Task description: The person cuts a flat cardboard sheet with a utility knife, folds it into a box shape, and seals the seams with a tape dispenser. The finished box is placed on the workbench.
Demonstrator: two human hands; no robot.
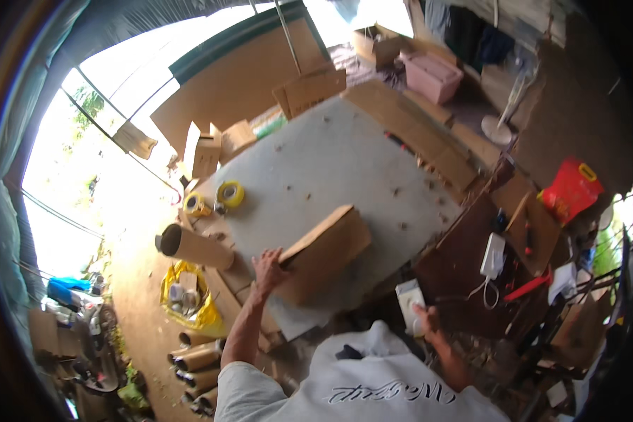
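My left hand (267,269) grips the near left end of a brown cardboard box (328,257), its fingers over the edge. The box stands tilted on the near part of a grey tabletop (288,158). My right hand (429,322), a little blurred, is off the tabletop at the near right. Its fingers look apart, and they overlap the lower edge of a white rectangular object (406,299). Whether they touch that object I cannot tell.
Tape rolls (231,193) and a wide cardboard tube (190,246) lie left of the tabletop. Below them are a yellow bag (207,320) and several tubes (198,357). Flattened cardboard (415,133) lines the far right edge. A pink bin (431,76) stands beyond; a red bag (572,190) is at right.
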